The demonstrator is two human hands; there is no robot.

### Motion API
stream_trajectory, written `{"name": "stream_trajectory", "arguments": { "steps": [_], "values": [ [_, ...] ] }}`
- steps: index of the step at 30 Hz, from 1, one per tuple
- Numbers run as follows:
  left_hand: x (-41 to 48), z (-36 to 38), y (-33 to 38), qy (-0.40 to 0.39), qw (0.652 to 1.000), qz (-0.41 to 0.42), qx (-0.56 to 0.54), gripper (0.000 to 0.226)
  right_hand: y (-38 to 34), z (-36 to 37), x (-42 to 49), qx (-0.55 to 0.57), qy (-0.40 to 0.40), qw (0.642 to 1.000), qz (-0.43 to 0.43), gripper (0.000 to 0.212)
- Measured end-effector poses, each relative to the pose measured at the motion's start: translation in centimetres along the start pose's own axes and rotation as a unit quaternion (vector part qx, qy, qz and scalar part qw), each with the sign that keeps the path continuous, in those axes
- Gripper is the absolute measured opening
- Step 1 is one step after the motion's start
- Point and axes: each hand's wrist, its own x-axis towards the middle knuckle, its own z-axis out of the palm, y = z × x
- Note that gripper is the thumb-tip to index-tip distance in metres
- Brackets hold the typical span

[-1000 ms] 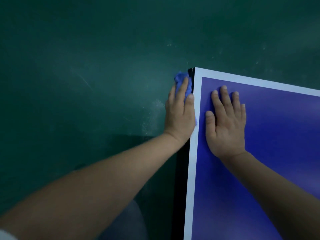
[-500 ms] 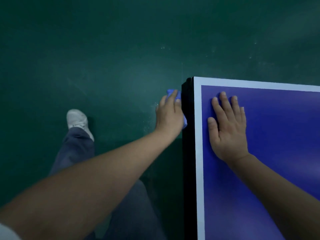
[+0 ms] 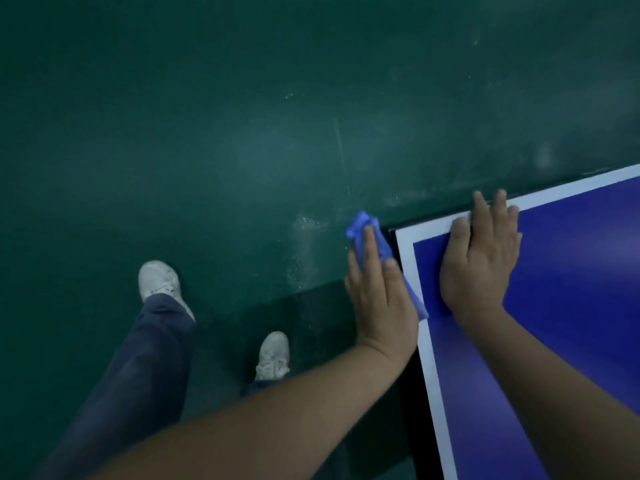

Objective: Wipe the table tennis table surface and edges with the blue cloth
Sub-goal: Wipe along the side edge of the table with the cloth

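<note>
We look down on a wide green floor [image 3: 207, 133], open to the left of and beyond the white-bordered corner of the blue tabletop [image 3: 571, 306]. Our right hand [image 3: 481, 261] lies flat near that corner, fingertips reaching the far edge. Our left hand [image 3: 381, 299], fingers straight and together, presses the blue cloth [image 3: 363, 226] against the tabletop's left side edge. Two white shoes [image 3: 159, 282] stand on the floor nearby.
</note>
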Motion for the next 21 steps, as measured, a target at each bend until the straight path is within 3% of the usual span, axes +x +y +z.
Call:
{"name": "stream_trajectory", "arguments": {
  "steps": [2,4,8,10,12,15,21],
  "values": [
    [1.1,0.8,0.1,0.038,0.990,-0.122,-0.066,0.047,-0.2,-0.1,0.0,0.010,0.003,1.000,0.010,0.057],
    [3.0,0.9,0.1,0.045,0.977,-0.180,-0.107,0.044,-0.5,-0.2,0.0,0.020,0.003,1.000,0.019,0.057],
    [8.4,-2.0,0.8,0.033,0.984,-0.137,-0.110,0.045,-0.5,-0.1,-0.5,0.040,0.047,0.995,0.082,0.067],
    [11.5,-3.4,2.4,-0.041,0.992,-0.093,-0.080,0.046,-0.4,0.1,-0.4,0.035,0.064,0.986,0.150,0.074],
    [13.3,-3.7,4.4,-0.208,0.976,-0.064,-0.022,0.043,-0.4,0.4,-0.2,0.020,0.043,0.981,0.189,0.078],
    [13.4,-3.2,6.4,-0.448,0.887,-0.039,0.102,0.040,-0.4,0.3,0.1,-0.003,0.013,0.982,0.186,0.079],
    [13.9,-3.6,7.0,-0.535,0.825,0.058,0.171,0.044,-0.5,0.3,0.3,0.003,0.014,0.986,0.164,0.076]
  ]
}}
